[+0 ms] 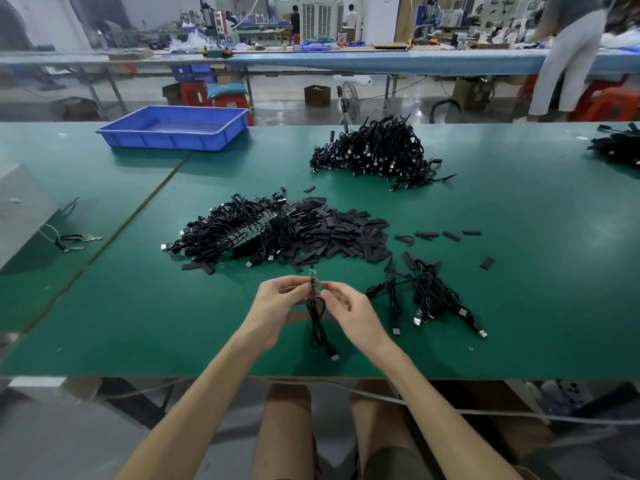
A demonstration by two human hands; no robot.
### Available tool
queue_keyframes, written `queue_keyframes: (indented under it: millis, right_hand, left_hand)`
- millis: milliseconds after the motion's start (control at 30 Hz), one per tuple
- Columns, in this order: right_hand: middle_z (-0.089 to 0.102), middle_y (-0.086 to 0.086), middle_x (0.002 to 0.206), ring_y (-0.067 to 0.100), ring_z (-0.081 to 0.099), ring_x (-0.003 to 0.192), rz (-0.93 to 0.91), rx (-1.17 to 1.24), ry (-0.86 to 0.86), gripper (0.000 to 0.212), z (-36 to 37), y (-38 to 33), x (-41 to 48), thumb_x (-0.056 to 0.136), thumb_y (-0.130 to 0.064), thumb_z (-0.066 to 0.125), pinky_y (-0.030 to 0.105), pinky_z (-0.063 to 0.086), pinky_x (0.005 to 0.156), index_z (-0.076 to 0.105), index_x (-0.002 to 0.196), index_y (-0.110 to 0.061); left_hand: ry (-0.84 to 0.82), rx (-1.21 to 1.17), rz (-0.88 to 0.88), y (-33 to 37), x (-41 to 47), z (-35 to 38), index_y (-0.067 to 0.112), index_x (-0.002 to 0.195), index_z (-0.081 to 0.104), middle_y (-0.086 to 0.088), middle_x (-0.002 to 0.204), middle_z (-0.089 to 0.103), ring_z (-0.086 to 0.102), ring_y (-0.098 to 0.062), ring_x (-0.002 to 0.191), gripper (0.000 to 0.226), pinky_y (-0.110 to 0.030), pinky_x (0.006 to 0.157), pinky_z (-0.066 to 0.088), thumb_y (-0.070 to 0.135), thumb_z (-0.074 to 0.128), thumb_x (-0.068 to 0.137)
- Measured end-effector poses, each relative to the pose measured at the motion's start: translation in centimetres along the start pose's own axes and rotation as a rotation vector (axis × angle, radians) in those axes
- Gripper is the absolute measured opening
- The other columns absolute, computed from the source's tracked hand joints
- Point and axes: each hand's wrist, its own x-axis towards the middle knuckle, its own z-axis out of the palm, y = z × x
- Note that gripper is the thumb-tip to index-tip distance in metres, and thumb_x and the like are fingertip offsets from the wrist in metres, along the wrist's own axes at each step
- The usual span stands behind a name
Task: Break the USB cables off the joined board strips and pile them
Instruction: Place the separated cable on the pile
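Over the near edge of the green table (pixel 519 271), both bare hands met around a single USB cable (pixel 317 323). The left hand (pixel 277 306) had its grip closed on the cable's upper end, thumb and fingertips pinching just below a small board piece (pixel 312 274) that stood up above the fingers. The right hand (pixel 349 313) was curled in from the other side, its fingertips touching the same upper end; whether that grip truly clamped the cable or only steadied it could not be told. The rest of the cable hung down between the wrists in a loose loop, its plug (pixel 334 357) lying near the table's front edge. Just beyond the hands lay a tangled heap of cables still on green board strips (pixel 242 230), and beside it, to the right, a spread of flat black sleeves (pixel 346 233). A small pile of loose cables (pixel 433 299) sat close to the right hand. Farther back rested a larger pile of cables (pixel 377 150), and a blue tray (pixel 173 128) stood at the table's far left.
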Motion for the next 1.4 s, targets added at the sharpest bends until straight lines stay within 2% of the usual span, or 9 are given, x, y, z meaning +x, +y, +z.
queue_keyframes:
  millis: [67, 200, 467, 633, 933, 1033, 1133, 1267, 1400]
  right_hand:
    - [0.073, -0.002, 0.117, -0.003, 0.067, 0.104, 0.044, 0.121, -0.003, 0.036, 1.0, -0.1, -0.1, 0.106, -0.028, 0.055, 0.013, 0.051, 0.09, 0.063, 0.134, -0.009]
    - [0.076, 0.009, 0.118, 0.027, 0.07, 0.115, 0.217, 0.408, -0.024, 0.046, 1.5, 0.2, -0.2, 0.106, -0.046, 0.046, 0.045, 0.055, 0.102, 0.069, 0.124, -0.011]
    - [0.076, 0.018, 0.091, 0.019, 0.063, 0.068, 0.324, 0.414, -0.155, 0.075, 0.0, 0.7, -0.3, 0.102, -0.065, 0.031, 0.027, 0.047, 0.058, 0.072, 0.101, -0.003]
    - [0.064, 0.007, 0.068, 0.016, 0.057, 0.059, 0.287, 0.367, -0.235, 0.052, -0.8, 1.1, -0.3, 0.103, -0.052, 0.052, 0.023, 0.047, 0.057, 0.071, 0.087, -0.007]
    - [0.057, 0.003, 0.064, 0.016, 0.048, 0.058, 0.231, 0.414, -0.245, 0.034, -1.1, 1.3, -0.1, 0.099, -0.041, 0.065, 0.024, 0.042, 0.058, 0.072, 0.083, -0.011]
    - [0.059, 0.004, 0.065, 0.015, 0.05, 0.057, 0.226, 0.38, -0.221, 0.031, -1.1, 1.5, -0.1, 0.1, -0.033, 0.065, 0.023, 0.043, 0.056, 0.073, 0.08, -0.012]
    - [0.062, 0.004, 0.064, 0.014, 0.05, 0.055, 0.225, 0.337, -0.131, 0.031, -0.8, 1.6, 0.1, 0.101, -0.029, 0.064, 0.022, 0.042, 0.054, 0.073, 0.078, -0.011]
    - [0.063, 0.003, 0.061, 0.014, 0.049, 0.055, 0.185, 0.179, -0.008, 0.03, -0.5, 2.0, 0.5, 0.101, -0.024, 0.061, 0.023, 0.039, 0.054, 0.072, 0.078, -0.008]
    - [0.067, 0.0, 0.057, 0.013, 0.051, 0.053, 0.118, -0.006, 0.063, 0.031, -0.1, 2.9, 0.5, 0.103, -0.024, 0.06, 0.023, 0.042, 0.055, 0.071, 0.076, -0.012]
  left_hand:
    - [0.053, 0.069, 0.037, -0.4, -0.1, 0.5, 0.011, 0.101, 0.077, -0.009, 0.092, 0.078, 0.073, -0.019, 0.087, 0.013, -0.031, 0.066, 0.06, 0.009, 0.065, 0.097]
    - [0.208, 0.562, 0.363, -1.2, -0.1, 0.5, 0.014, 0.102, 0.077, 0.002, 0.093, 0.072, 0.071, -0.017, 0.083, 0.013, -0.032, 0.074, 0.061, 0.008, 0.068, 0.095]
    - [0.093, 1.211, 0.749, -1.5, -1.4, -1.5, 0.015, 0.116, 0.069, 0.005, 0.108, 0.056, 0.059, -0.017, 0.075, 0.042, -0.037, 0.059, 0.054, -0.013, 0.066, 0.084]
    - [0.003, 1.296, 0.882, -1.6, -1.4, -2.8, 0.007, 0.115, 0.07, -0.008, 0.113, 0.061, 0.064, -0.022, 0.08, 0.057, -0.041, 0.052, 0.055, -0.028, 0.059, 0.072]
    - [0.044, 1.297, 0.979, -1.4, -1.1, -3.0, 0.01, 0.112, 0.074, -0.007, 0.106, 0.064, 0.063, -0.019, 0.084, 0.06, -0.035, 0.048, 0.053, -0.029, 0.064, 0.067]
    - [0.043, 1.281, 0.964, -1.6, -0.8, -2.8, 0.012, 0.112, 0.074, -0.004, 0.107, 0.065, 0.063, -0.017, 0.091, 0.053, -0.036, 0.052, 0.055, -0.023, 0.069, 0.073]
    - [0.061, 1.142, 0.859, -1.6, 0.0, -2.6, 0.018, 0.111, 0.074, 0.009, 0.106, 0.062, 0.061, -0.008, 0.086, 0.018, -0.025, 0.069, 0.053, 0.011, 0.069, 0.094]
    - [0.164, 0.849, 0.368, -1.2, 3.0, -2.6, 0.023, 0.098, 0.07, 0.007, 0.094, 0.069, 0.066, -0.01, 0.074, 0.006, -0.026, 0.073, 0.052, 0.02, 0.064, 0.099]
    - [0.3, 0.969, 0.059, -0.2, 6.7, -2.6, 0.013, 0.096, 0.066, -0.008, 0.101, 0.07, 0.067, -0.028, 0.084, 0.018, -0.039, 0.08, 0.055, 0.025, 0.055, 0.102]
